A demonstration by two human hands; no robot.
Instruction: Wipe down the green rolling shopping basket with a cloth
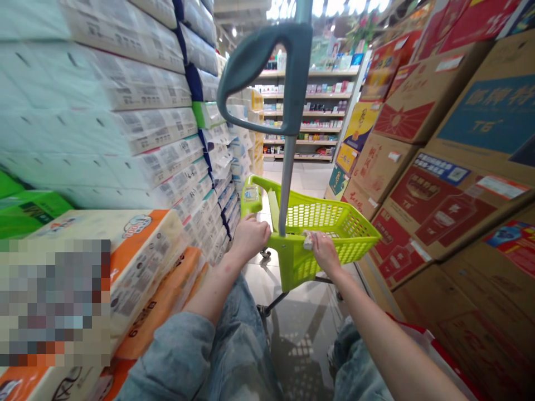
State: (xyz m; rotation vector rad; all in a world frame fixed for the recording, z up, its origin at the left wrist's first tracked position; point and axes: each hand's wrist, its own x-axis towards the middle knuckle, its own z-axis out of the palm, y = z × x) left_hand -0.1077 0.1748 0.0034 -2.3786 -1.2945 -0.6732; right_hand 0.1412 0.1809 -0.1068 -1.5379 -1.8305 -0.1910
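A lime green plastic shopping basket on wheels [334, 223] stands in front of me in a narrow aisle. Its grey pull handle [288, 83] rises upright from the near rim. My left hand [249, 236] is closed on the near rim at the basket's left corner. My right hand [324, 250] grips the near rim just right of the handle's pole, with a small crumpled white bit under the fingers. The basket looks empty. Both forearms reach forward over my knees in blue jeans.
Tall stacks of wrapped tissue packs [137, 128] wall the left side, orange ones [137, 262] lowest. Cardboard cartons [443, 184] pile up on the right. Shelves of goods [309, 111] stand at the aisle's far end. The floor [301, 328] is shiny grey tile.
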